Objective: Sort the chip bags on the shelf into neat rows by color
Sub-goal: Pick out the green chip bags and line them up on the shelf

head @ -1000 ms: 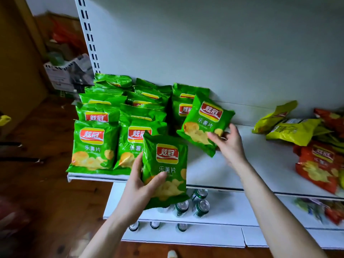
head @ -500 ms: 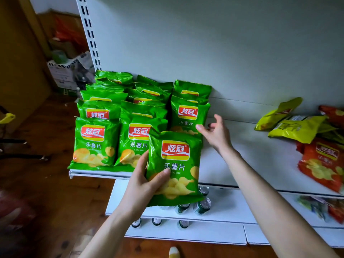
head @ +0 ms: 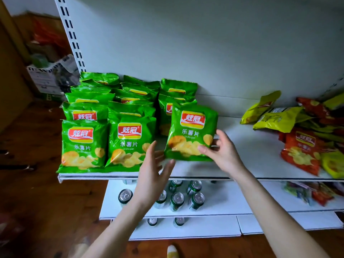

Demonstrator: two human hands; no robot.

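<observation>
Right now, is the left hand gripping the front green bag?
No, the left hand is open; only the right hand pinches the green bag.

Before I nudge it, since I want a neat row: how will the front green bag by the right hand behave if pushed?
Probably light: the green bag looks puffed with air, and the right hand holds it by one lower corner. Its glossy film would likely slide easily on the white shelf. Nearly upright, it may tip if pushed high.

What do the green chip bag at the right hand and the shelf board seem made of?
The green chip bag: thin plastic film, likely, glossy; it crinkles and catches glare. The shelf board: probably painted metal, white, smooth matte; thin folded front lip.
</observation>
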